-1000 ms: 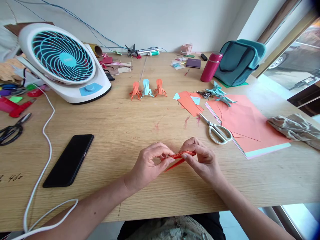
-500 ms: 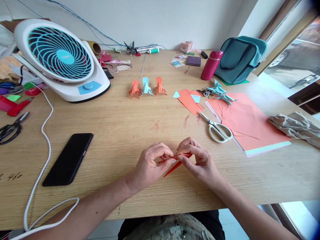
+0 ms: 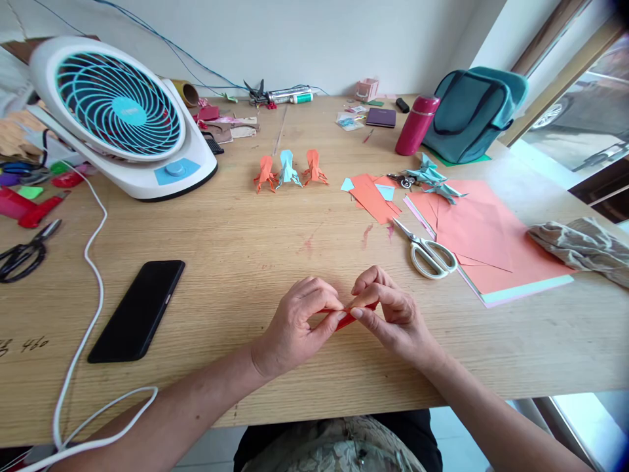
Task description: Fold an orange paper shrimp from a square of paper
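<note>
Just above the near edge of the wooden table (image 3: 236,249), my left hand (image 3: 295,324) and my right hand (image 3: 393,314) pinch a small folded orange paper piece (image 3: 350,316) between their fingertips. Both hands are closed on it, and most of the paper is hidden by the fingers. Three finished folded paper figures (image 3: 287,170), two orange and one light blue, stand in a row farther back at the table's middle.
White-handled scissors (image 3: 426,252) lie right of my hands beside a stack of orange paper sheets (image 3: 491,242). A black phone (image 3: 137,309) and a white cable (image 3: 83,314) lie to the left. A white and teal fan (image 3: 118,118), a pink bottle (image 3: 415,124) and a teal bag (image 3: 469,115) stand farther back.
The hands have drawn closer together and the orange paper is folded tighter, so less of it shows. Its long point that stuck out toward me is now tucked between the fingers.
</note>
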Motion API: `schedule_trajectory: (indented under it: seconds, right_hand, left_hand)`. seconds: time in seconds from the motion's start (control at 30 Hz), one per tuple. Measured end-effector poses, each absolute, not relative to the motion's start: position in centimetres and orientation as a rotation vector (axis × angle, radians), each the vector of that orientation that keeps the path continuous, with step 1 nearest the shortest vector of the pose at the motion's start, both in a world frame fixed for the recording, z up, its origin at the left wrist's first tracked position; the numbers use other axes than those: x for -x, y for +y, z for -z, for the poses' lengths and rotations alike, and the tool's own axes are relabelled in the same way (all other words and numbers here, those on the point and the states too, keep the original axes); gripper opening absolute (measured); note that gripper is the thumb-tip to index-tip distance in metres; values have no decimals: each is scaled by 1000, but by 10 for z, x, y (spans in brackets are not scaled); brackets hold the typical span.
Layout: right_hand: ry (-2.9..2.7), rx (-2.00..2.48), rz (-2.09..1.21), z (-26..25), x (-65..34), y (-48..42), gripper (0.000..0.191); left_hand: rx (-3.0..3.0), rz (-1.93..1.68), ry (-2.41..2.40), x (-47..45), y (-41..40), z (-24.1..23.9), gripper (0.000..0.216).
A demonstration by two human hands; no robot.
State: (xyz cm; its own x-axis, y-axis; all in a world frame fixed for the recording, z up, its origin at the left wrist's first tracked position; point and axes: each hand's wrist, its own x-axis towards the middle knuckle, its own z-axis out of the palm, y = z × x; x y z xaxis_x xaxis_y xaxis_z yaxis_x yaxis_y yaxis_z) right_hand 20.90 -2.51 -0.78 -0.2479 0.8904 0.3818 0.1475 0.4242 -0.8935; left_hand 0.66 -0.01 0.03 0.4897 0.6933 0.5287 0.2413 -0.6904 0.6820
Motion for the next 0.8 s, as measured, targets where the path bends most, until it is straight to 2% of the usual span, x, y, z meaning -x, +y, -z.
schedule_trajectory:
  seconds: [0.43,0.6,0.8]
  right_hand:
    - [-1789,991,-735,7,-213,-25,7]
    - [-1739,975,-710,8,-214,-24,8]
    - [-1722,962,-688,8,-215,-25,8]
  left_hand:
    - [-2298,-1124,731,-1,5,-4,12]
    - [-2156,-1182,783,-1,5,-4,8]
    - [-2077,-1231,799,-1,4,-6,13]
